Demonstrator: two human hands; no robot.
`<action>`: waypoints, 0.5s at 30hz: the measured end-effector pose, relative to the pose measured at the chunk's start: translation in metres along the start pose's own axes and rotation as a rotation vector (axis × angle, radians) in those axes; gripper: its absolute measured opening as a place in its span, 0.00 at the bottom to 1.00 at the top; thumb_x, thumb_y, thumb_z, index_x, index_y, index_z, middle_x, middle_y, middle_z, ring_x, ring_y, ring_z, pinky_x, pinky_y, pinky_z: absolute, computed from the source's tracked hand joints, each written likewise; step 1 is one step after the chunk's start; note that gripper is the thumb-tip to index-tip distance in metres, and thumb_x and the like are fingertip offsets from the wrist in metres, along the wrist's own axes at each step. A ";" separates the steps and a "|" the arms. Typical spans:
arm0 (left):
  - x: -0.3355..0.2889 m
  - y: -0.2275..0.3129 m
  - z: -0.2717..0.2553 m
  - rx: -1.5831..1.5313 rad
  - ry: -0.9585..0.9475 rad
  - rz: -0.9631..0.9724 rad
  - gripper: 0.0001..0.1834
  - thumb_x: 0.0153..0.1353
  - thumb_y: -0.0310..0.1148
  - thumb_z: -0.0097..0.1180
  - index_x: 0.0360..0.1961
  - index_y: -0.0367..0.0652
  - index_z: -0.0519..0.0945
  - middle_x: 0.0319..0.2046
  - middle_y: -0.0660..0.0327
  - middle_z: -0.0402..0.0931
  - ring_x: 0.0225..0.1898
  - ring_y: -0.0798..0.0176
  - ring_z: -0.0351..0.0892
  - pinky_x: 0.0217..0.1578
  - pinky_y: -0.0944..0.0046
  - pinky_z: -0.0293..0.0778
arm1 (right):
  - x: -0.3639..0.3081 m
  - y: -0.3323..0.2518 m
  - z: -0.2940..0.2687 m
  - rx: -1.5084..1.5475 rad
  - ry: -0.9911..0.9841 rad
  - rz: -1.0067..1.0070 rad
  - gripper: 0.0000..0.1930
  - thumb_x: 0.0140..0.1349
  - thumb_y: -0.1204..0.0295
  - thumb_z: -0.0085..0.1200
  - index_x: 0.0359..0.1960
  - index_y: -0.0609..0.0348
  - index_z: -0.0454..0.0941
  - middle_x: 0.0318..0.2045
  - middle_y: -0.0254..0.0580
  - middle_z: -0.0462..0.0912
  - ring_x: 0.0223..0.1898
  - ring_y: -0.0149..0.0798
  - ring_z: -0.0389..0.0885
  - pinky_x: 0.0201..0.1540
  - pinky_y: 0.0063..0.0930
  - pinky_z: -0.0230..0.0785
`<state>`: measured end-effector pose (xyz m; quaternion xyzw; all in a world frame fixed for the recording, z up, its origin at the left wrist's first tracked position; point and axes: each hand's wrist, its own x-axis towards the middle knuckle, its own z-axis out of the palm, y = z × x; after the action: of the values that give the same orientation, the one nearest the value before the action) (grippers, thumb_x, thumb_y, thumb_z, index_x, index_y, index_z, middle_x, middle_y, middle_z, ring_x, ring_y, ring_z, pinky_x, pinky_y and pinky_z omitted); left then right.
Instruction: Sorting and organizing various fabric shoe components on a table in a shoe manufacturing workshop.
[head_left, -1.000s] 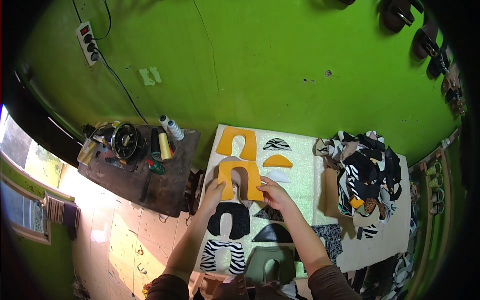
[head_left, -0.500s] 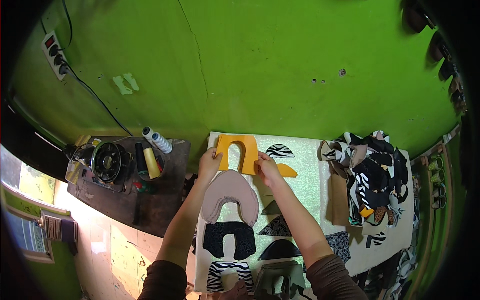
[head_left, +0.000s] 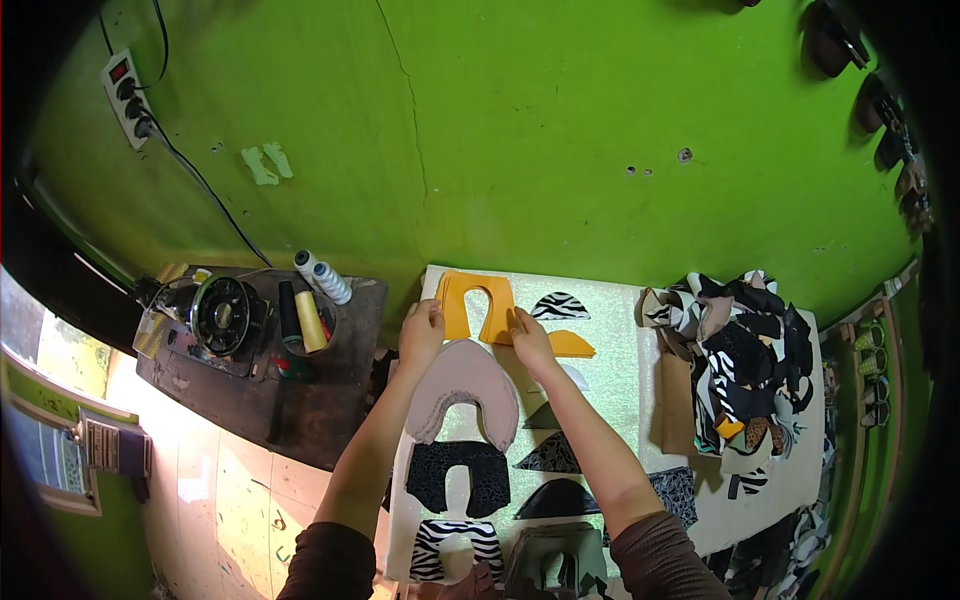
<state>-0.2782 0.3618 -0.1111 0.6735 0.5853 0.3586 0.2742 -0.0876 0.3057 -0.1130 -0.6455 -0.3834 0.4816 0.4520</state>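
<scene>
A stack of orange-yellow U-shaped pieces point(head_left: 457, 290) is at the far left of the table, its layers slightly fanned out. My left hand point(head_left: 422, 332) is closed at the stack's left edge, fingertips against it. At the opposite edge, my right hand point(head_left: 533, 340) pinches the side, its fingers partly hidden. Just nearer lies a stack of greyish-pink U-shaped pieces point(head_left: 462, 375). Beside my right hand are a yellow half-moon piece point(head_left: 572, 345) and a zebra-striped half-moon piece point(head_left: 561, 306).
Black patterned point(head_left: 425, 478) and zebra-striped U-shaped pieces point(head_left: 430, 548) lie nearer on the table, with dark half-moon pieces point(head_left: 556, 498) alongside. A heap of scraps point(head_left: 745, 350) covers the right. A sewing machine point(head_left: 222, 315) and thread cones point(head_left: 318, 275) stand left.
The yellow stack has settled lower onto the table and its layers now show fanned. Both hands have shifted slightly nearer along its sides. The view has tilted a little.
</scene>
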 end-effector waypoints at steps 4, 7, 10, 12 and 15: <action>-0.029 0.024 -0.008 0.059 -0.068 0.040 0.14 0.56 0.29 0.48 0.43 0.37 0.74 0.42 0.49 0.73 0.41 0.49 0.74 0.43 0.58 0.70 | -0.026 0.004 -0.007 -0.375 0.005 -0.204 0.24 0.55 0.77 0.42 0.56 0.63 0.64 0.60 0.58 0.59 0.61 0.54 0.57 0.63 0.35 0.50; -0.063 0.051 -0.009 0.104 -0.071 0.198 0.14 0.54 0.29 0.49 0.43 0.38 0.74 0.43 0.49 0.72 0.44 0.48 0.72 0.46 0.57 0.68 | -0.060 0.006 -0.011 -0.457 -0.009 -0.338 0.23 0.52 0.78 0.41 0.52 0.68 0.67 0.59 0.63 0.59 0.58 0.58 0.61 0.61 0.37 0.53; -0.103 0.074 0.003 0.102 -0.077 0.313 0.15 0.53 0.28 0.49 0.43 0.39 0.74 0.43 0.50 0.71 0.46 0.47 0.70 0.48 0.57 0.66 | -0.100 0.008 -0.020 -0.454 -0.005 -0.437 0.22 0.52 0.79 0.43 0.51 0.67 0.68 0.58 0.62 0.60 0.58 0.58 0.62 0.60 0.38 0.55; -0.130 0.089 0.017 0.093 -0.094 0.335 0.14 0.53 0.28 0.49 0.42 0.39 0.74 0.43 0.50 0.71 0.46 0.47 0.69 0.48 0.55 0.66 | -0.126 0.015 -0.032 -0.474 -0.010 -0.468 0.21 0.53 0.78 0.45 0.51 0.64 0.69 0.58 0.58 0.62 0.56 0.56 0.64 0.58 0.37 0.58; -0.175 0.116 0.038 0.066 -0.143 0.356 0.14 0.54 0.28 0.49 0.42 0.38 0.73 0.42 0.50 0.71 0.46 0.47 0.69 0.48 0.54 0.66 | -0.169 0.014 -0.059 -0.480 -0.024 -0.441 0.18 0.55 0.77 0.44 0.50 0.62 0.71 0.56 0.53 0.65 0.52 0.54 0.68 0.54 0.37 0.63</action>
<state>-0.1893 0.1719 -0.0701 0.7989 0.4474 0.3331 0.2250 -0.0704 0.1314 -0.0722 -0.6291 -0.6220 0.2756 0.3759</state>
